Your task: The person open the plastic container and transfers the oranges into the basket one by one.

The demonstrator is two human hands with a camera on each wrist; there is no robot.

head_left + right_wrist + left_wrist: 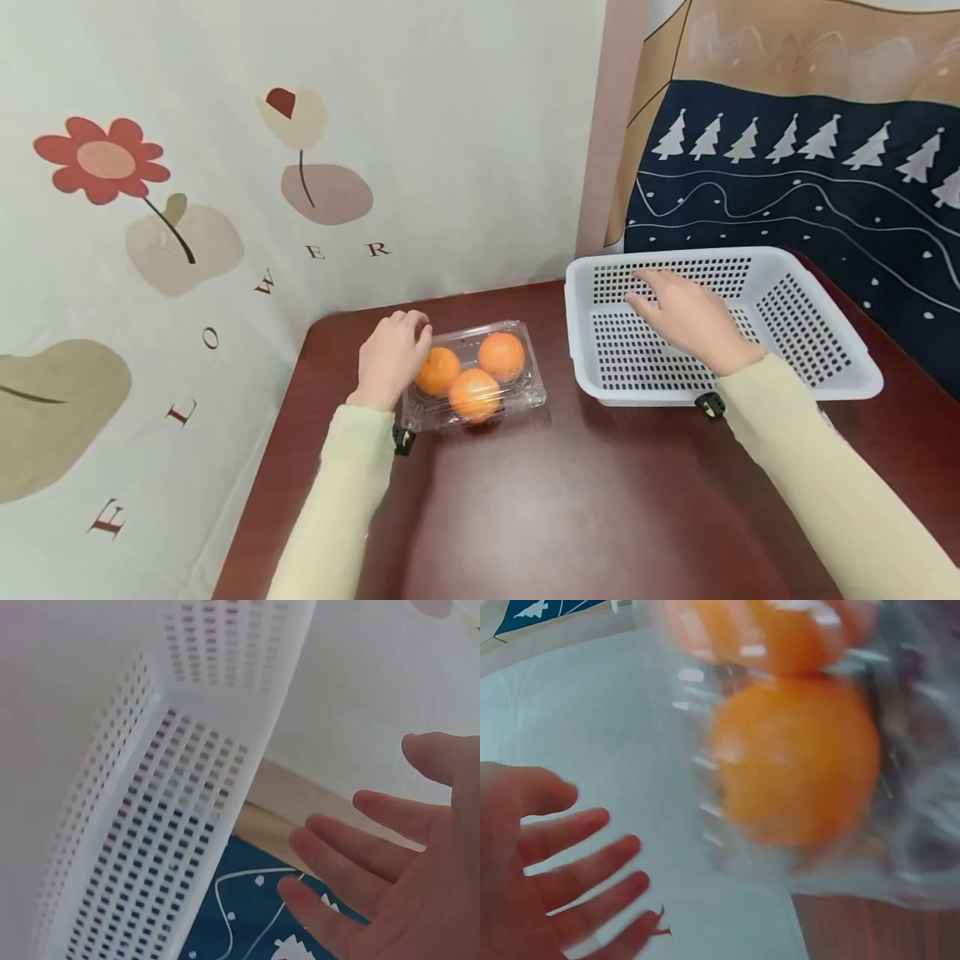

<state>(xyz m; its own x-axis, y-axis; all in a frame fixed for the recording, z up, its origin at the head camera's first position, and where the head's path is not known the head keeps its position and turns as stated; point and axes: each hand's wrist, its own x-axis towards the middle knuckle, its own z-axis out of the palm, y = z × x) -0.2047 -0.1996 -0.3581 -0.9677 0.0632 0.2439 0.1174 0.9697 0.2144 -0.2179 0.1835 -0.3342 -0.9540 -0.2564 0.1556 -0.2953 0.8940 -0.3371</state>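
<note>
A clear plastic clamshell box lies on the table with three oranges inside. Beside its left end is my left hand, overlapping the box's edge in the head view. The left wrist view shows that hand's fingers spread apart, with a gap between them and the box. To the right of the box stands a white perforated plastic basket, nothing lying in it. My right hand hovers over the basket, holding nothing, its fingers extended and parted in the right wrist view.
The dark red wooden table ends at a pale wall hanging printed with flowers and letters. Behind the basket hangs a navy cloth with white trees. Each wrist carries a small black camera.
</note>
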